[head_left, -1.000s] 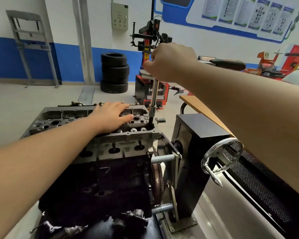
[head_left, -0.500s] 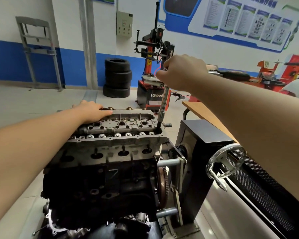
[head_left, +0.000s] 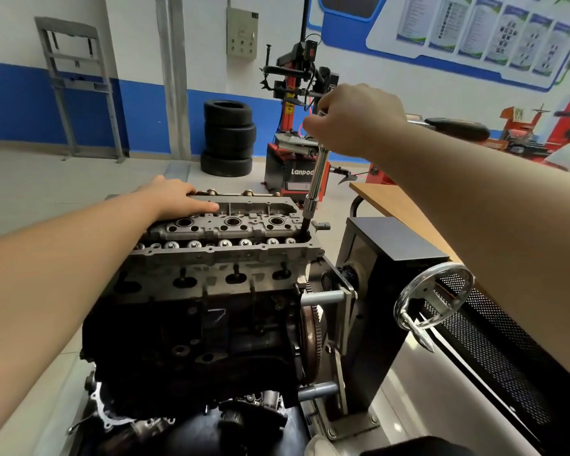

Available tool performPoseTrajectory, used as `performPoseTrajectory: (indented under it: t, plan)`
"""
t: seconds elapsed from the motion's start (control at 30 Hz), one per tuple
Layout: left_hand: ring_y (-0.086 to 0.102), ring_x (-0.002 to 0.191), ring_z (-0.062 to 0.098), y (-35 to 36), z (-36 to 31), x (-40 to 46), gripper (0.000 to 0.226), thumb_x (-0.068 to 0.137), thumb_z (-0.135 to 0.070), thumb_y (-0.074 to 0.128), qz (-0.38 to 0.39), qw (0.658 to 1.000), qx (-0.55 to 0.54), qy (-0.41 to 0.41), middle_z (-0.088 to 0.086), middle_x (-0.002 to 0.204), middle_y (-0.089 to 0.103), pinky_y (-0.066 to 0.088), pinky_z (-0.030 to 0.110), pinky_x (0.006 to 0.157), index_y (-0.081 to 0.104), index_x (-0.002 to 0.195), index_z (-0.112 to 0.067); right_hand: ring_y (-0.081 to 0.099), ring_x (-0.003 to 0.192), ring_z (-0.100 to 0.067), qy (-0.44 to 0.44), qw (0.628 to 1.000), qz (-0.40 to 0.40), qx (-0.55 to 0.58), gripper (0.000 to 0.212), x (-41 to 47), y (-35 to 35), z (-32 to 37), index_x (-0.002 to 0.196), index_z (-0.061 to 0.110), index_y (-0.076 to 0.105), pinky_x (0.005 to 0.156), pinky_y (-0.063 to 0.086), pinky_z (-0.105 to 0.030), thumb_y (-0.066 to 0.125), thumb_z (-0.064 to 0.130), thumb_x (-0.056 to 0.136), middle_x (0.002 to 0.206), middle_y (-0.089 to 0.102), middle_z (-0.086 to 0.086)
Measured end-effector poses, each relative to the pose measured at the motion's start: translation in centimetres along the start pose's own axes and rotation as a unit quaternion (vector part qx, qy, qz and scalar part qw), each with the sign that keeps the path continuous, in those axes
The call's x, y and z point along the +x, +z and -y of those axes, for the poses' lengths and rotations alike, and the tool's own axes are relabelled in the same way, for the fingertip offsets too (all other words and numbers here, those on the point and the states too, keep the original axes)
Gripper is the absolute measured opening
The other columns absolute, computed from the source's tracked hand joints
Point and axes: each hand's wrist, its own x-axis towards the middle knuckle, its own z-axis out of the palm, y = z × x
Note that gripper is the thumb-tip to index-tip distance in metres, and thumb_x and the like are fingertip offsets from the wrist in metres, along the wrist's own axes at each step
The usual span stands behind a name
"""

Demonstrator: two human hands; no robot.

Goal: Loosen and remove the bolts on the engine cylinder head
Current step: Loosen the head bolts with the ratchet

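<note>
The extension bar [head_left: 316,182] is gripped by the right hand [head_left: 356,118] and seated at one corner bolt; the cylinder head [head_left: 231,232] is steadied by the flat left hand [head_left: 175,200]; removal appears unfinished.

Our left arm comes in bare from seven o'clock toward the centre, forearm nearly level, wrist straight. Our left hand [head_left: 175,199] lies palm down, fingers straight and together, pointing toward three o'clock. Our right arm enters from four o'clock and climbs toward twelve, bare as well, the wrist bent down. Our right hand [head_left: 356,118] is held higher than the left, knuckles up, fingers curled tight in a fist-like grip, thumb tucked at its nine o'clock side.
</note>
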Motion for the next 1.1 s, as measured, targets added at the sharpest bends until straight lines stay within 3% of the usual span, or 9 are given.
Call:
performPoseTrajectory:
  t: [0.4,0.6,0.77,0.87,0.97,1.1]
  plan:
    - [0.046,0.138,0.031,0.4,-3.0,-1.8,0.126,0.056,-0.11,0.036,0.008,0.999,-0.022,0.03,0.007,0.145,0.061,0.047,0.054,0.109,0.054,0.151,-0.03,0.051,0.061,-0.018,0.027,0.999,-0.026,0.009,0.038,-4.4,-2.7,-2.8,0.068,0.019,0.06,0.056,0.03,-0.029,0.044,0.051,0.082,0.066,0.061,0.003]
    - [0.047,0.135,0.03,0.7,-4.3,-2.1,0.131,0.049,-0.114,0.033,0.01,0.998,-0.023,0.051,0.006,0.142,0.062,0.047,0.053,0.106,0.055,0.149,-0.032,0.053,0.063,-0.021,0.035,0.999,-0.031,0.009,0.041,-5.4,-3.3,-3.9,0.075,0.019,0.065,0.058,0.032,-0.03,0.041,0.052,0.08,0.069,0.064,0.001]
    - [0.049,0.132,0.03,0.8,-5.0,-1.7,0.125,0.053,-0.114,0.035,0.002,0.998,-0.023,0.06,0.004,0.137,0.065,0.049,0.052,0.102,0.059,0.145,-0.033,0.044,0.057,-0.018,0.009,0.998,-0.062,-0.03,0.04,-5.2,-3.3,-3.1,0.068,0.018,0.057,0.056,0.026,-0.029,0.044,0.052,0.084,0.063,0.055,0.001]
    - [0.05,0.13,0.03,1.0,-5.1,-1.8,0.12,0.057,-0.113,0.036,0.006,0.998,-0.018,0.061,0.004,0.135,0.065,0.049,0.052,0.101,0.06,0.144,-0.033,0.056,0.069,-0.026,0.026,0.999,-0.038,-0.004,0.042,-5.4,-3.2,-4.4,0.079,0.017,0.066,0.059,0.035,-0.03,0.045,0.052,0.083,0.071,0.064,-0.001]
    - [0.051,0.13,0.031,0.8,-5.2,-2.1,0.122,0.057,-0.113,0.036,0.011,0.998,-0.021,0.06,0.006,0.136,0.065,0.049,0.054,0.105,0.059,0.145,-0.031,0.055,0.072,-0.028,0.033,0.998,-0.031,0.032,0.044,-6.0,-3.3,-5.5,0.088,0.015,0.07,0.061,0.037,-0.031,0.046,0.051,0.082,0.077,0.067,-0.005]
    - [0.048,0.135,0.032,0.5,-5.0,-2.6,0.127,0.055,-0.113,0.035,0.014,0.997,-0.027,0.066,0.007,0.14,0.063,0.046,0.056,0.11,0.057,0.148,-0.03,0.048,0.062,-0.019,0.02,0.998,-0.036,0.045,0.038,-6.1,-3.3,-5.0,0.075,0.017,0.063,0.057,0.031,-0.029,0.047,0.051,0.081,0.069,0.063,0.001]
